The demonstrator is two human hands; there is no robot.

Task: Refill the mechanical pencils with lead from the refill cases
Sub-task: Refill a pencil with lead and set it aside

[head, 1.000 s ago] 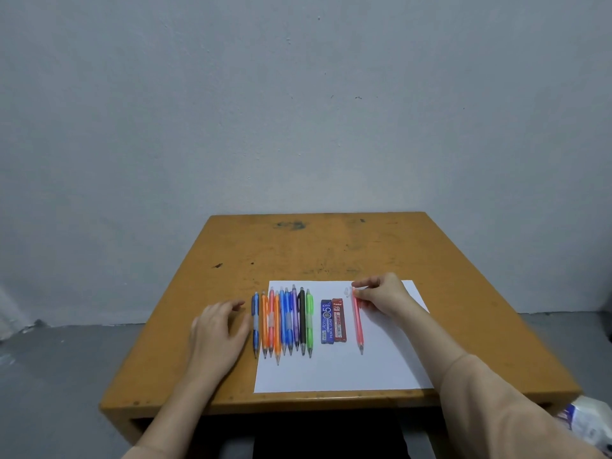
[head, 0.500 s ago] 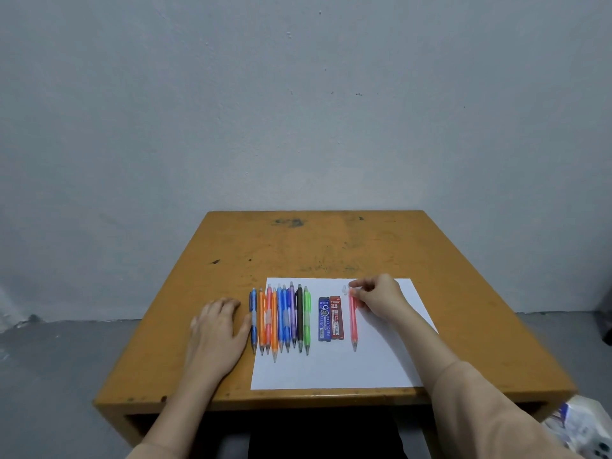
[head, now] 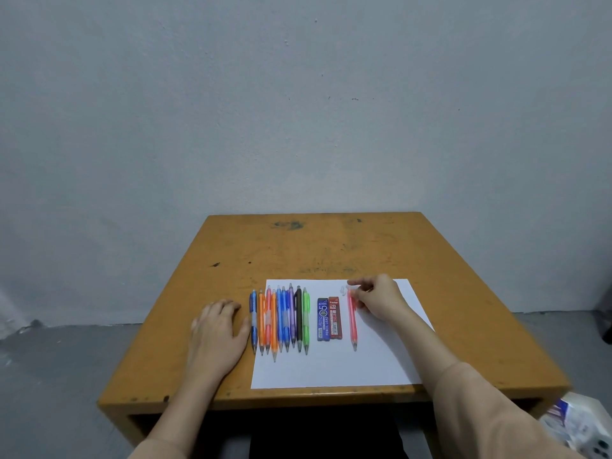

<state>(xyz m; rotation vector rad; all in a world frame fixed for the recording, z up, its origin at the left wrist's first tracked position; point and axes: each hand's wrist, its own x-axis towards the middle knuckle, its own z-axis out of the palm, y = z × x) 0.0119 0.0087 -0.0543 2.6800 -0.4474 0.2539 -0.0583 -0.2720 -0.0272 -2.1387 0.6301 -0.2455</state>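
Observation:
Several mechanical pencils (head: 283, 318) in blue, orange, purple, black and green lie side by side on a white paper sheet (head: 331, 367). To their right lie a blue lead case (head: 323, 319) and a red lead case (head: 335, 317). A pink pencil (head: 353, 326) lies apart, tip toward me. My right hand (head: 379, 298) pinches its top end with curled fingers, and the index finger points at a small clear cap (head: 344, 288) on the paper. My left hand (head: 218, 332) rests flat on the table, thumb next to the leftmost blue pencil.
The worn orange wooden table (head: 331, 246) stands against a grey wall, with bare wood behind the paper. A white plastic bag (head: 579, 422) lies on the floor at the lower right. The paper's near edge almost reaches the table's front edge.
My right hand stays at the pink pencil's top, and its index finger has stretched out toward the small cap. My left hand has not moved.

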